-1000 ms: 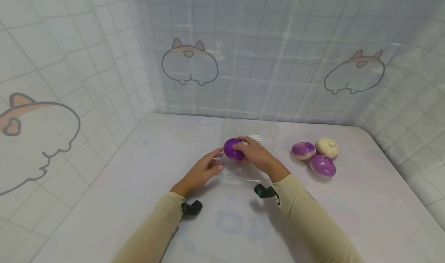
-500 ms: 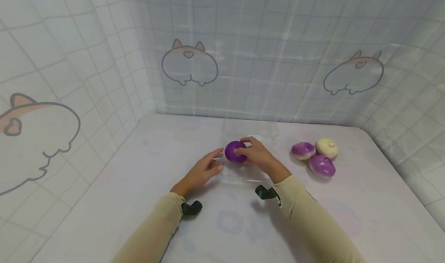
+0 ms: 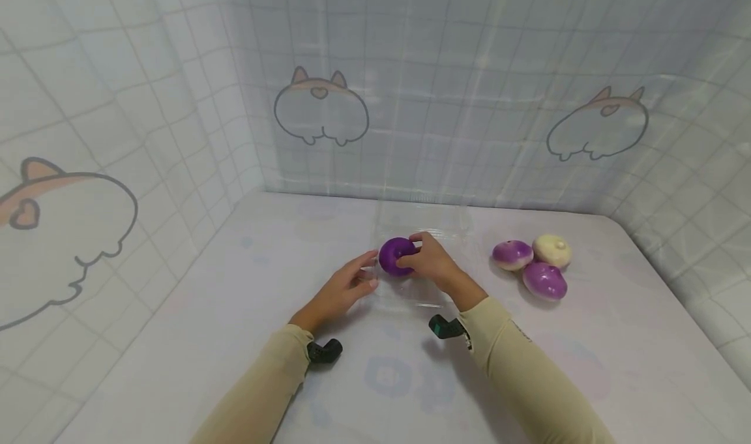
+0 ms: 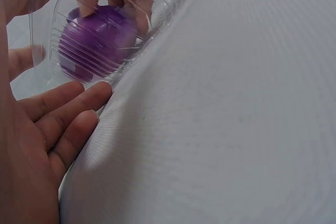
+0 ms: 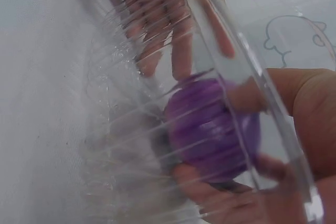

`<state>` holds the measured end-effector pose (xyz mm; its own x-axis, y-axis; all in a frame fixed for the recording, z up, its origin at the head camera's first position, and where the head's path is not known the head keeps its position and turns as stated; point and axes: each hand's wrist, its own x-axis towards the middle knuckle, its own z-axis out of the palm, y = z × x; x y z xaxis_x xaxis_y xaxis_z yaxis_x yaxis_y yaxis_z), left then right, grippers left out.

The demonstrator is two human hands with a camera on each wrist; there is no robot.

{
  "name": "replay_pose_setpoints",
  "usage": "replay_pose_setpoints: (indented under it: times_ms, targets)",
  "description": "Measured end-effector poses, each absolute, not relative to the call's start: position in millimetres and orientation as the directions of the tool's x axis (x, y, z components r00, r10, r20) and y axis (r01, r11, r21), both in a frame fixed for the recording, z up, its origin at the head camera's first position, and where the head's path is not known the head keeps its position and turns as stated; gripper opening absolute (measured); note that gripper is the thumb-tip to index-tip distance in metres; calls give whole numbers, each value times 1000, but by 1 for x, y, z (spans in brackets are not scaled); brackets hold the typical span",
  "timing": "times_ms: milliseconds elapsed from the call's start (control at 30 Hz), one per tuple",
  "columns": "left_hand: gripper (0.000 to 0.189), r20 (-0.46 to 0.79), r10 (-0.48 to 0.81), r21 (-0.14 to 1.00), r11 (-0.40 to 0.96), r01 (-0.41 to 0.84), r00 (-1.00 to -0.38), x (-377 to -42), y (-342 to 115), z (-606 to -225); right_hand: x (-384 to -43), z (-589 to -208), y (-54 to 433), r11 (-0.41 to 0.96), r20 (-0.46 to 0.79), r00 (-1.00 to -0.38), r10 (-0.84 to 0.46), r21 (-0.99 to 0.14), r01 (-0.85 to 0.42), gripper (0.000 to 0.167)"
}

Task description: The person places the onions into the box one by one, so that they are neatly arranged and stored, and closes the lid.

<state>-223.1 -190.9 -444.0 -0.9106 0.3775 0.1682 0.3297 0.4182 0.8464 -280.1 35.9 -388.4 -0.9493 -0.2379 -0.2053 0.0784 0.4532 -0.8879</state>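
With the purple ball (image 3: 391,256) gripped by the right hand (image 3: 435,262), the clear box (image 3: 422,295) is best steadied at nine o'clock by the left hand (image 3: 345,287), fingers parted loosely.

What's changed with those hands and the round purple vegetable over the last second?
In the head view, the round purple vegetable has shifted slightly down and right; the right hand shifted its fingers the same way and still holds it. The left hand, clear box and three other vegetables stayed put.

Diffuse light; soft shadow beneath right sleeve (image 3: 525,362); glints on clear container (image 5: 136,95); wrist views dimmer, right one blurred.
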Motion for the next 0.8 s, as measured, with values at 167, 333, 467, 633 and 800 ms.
replay_pose_setpoints:
  times_ms: [167,333,467,633,800]
  targets:
    - [63,167,383,854,404,328,-908,-223,-190,-443,-278,-387,37,463,-198,-946,-256,-884,60,72]
    - [64,161,381,860,399,319,-910,-223,-190,-442,-279,-387,39,474,-171,-948,-268,-880,25,72]
    - [64,161,385,863,392,318,-909,-220,-189,-437,-279,-390,42,503,-139,-950,-279,-864,-21,71]
    - [62,180,387,855,392,338,-904,-222,-190,-443,-279,-391,45,562,-87,-948,-305,-821,-106,73]
    - [63,166,386,869,378,320,-908,-216,-185,-430,-279,-389,47,598,-91,-947,-307,-793,-117,75]
